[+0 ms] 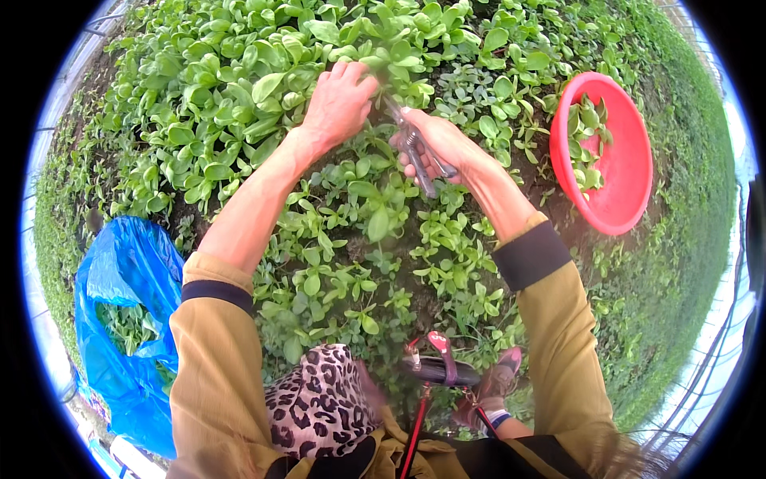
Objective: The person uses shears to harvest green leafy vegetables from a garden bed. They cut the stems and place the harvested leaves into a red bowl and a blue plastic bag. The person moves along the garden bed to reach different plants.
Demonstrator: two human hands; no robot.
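My left hand (341, 102) reaches into the dense bed of broad-leaved green plants (227, 90), its fingers curled around a leafy shoot (378, 73) whose stem is mostly hidden. Just to the right, my right hand (434, 141) holds pruning shears (413, 143). Their blades point up and left, close beside the left fingers. Blur there hides whether the blades touch a stem. Below both hands grow smaller, sparser plants (377, 221) over dark soil.
A red plastic basin (625, 173) stands tilted at the right, with some cut leaves (586, 138) inside. At the left, an open blue plastic bag (128, 263) holds more greens (128, 326). A black object on a red-and-black strap (446, 371) hangs near my shoe (497, 383).
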